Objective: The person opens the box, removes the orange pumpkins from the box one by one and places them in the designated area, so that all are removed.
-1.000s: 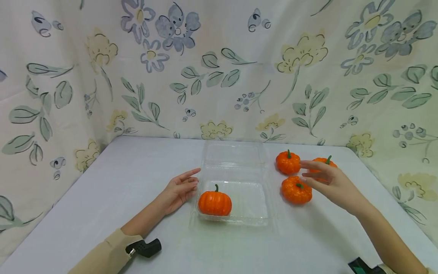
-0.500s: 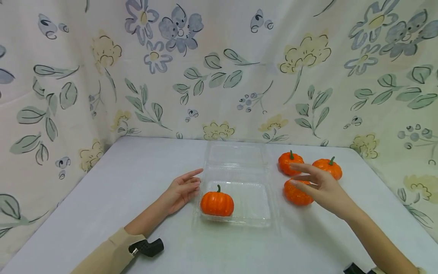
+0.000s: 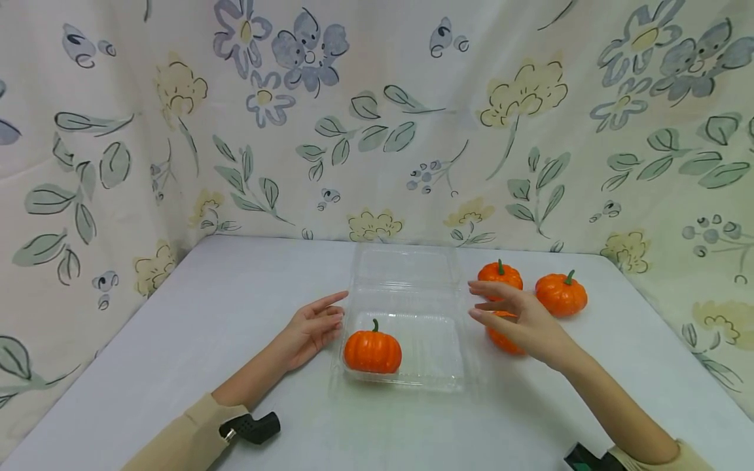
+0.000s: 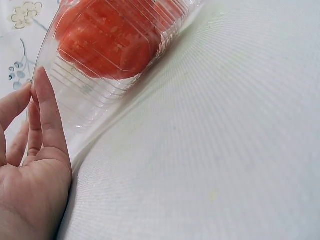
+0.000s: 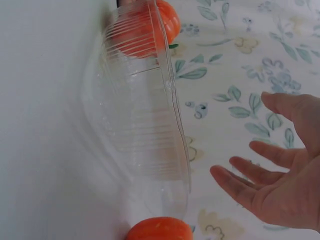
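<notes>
A clear plastic clamshell box (image 3: 432, 340) lies with its lid (image 3: 406, 267) folded back, away from me. One small orange pumpkin (image 3: 372, 352) sits in the left part of its base. My left hand (image 3: 309, 332) rests at the box's left side, and in the left wrist view its fingertips touch or nearly touch the rim. My right hand (image 3: 524, 320) hovers right of the box with nothing in it, fingers apart. Below and behind it are a pumpkin (image 3: 505, 337), partly hidden, and another pumpkin (image 3: 501, 271), its lower part covered by the hand.
A third loose pumpkin (image 3: 561, 294) lies farther right on the white table (image 3: 235, 294). A flowered curtain (image 3: 377, 118) hangs along the table's back edge and round the sides.
My right hand has moved left, from over the loose pumpkins toward the box, holding nothing. The rightmost pumpkin is now uncovered. My left hand stays at the box's left side.
</notes>
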The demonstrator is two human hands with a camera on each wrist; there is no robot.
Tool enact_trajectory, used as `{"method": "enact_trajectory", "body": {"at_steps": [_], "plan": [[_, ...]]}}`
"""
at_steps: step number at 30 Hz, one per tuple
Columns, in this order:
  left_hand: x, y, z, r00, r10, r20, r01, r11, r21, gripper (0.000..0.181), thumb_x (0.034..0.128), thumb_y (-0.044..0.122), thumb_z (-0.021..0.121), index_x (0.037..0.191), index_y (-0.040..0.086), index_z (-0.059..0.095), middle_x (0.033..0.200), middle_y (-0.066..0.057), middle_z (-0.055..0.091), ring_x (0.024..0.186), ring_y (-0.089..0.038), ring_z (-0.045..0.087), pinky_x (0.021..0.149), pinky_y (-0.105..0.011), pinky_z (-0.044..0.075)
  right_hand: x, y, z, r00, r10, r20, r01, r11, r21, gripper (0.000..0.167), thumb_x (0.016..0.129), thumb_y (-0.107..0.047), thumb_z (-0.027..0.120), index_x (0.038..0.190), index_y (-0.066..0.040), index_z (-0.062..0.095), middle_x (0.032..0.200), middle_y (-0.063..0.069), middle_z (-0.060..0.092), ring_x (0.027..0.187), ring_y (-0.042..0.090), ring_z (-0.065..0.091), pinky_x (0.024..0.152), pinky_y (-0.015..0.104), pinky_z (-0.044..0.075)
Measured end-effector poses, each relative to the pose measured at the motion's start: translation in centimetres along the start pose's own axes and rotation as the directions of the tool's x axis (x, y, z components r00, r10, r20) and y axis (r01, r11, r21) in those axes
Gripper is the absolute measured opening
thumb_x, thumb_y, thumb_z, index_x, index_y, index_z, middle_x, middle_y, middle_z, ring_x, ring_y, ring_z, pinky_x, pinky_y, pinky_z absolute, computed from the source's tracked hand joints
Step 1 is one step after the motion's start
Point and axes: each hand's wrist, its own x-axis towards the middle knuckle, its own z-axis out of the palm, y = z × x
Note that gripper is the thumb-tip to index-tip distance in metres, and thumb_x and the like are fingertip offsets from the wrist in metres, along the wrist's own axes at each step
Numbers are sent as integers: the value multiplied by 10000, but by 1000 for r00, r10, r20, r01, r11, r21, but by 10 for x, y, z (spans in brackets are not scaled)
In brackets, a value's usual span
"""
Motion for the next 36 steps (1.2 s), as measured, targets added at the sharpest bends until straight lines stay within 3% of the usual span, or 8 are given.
{"method": "enact_trajectory", "body": {"at_steps": [9,29,36], "plan": [[0,-1,-1,1000,1,7,-1,1000,-17,507,1066,-44,530,1558,69,494,1109,-14,611,872,-66,673,847,-187,602,13,-6,15,999,24,36,-25,999,20,518,1022,-240,711,1490,-61,578,1462,177,623,1222,359,688,934,431,628],[0,0,-1,1000,3,-2,-3,1000,1,522,1059,-36,551,1568,58,481,1114,-9,600,873,-55,666,845,-184,601,34,-20,50,985,84,151,-101,989,110,518,1026,-316,703,1476,-86,590,1482,178,602,1274,360,650,967,463,614],[1,-1,-1,1000,4,6,-4,1000,-8,510,1062,-35,545,1559,70,498,1115,-10,603,879,-59,667,850,-185,600,42,-23,68,974,84,211,-116,983,145,510,1031,-314,693,1463,-63,593,1489,189,592,1230,329,671,944,416,623]]}}
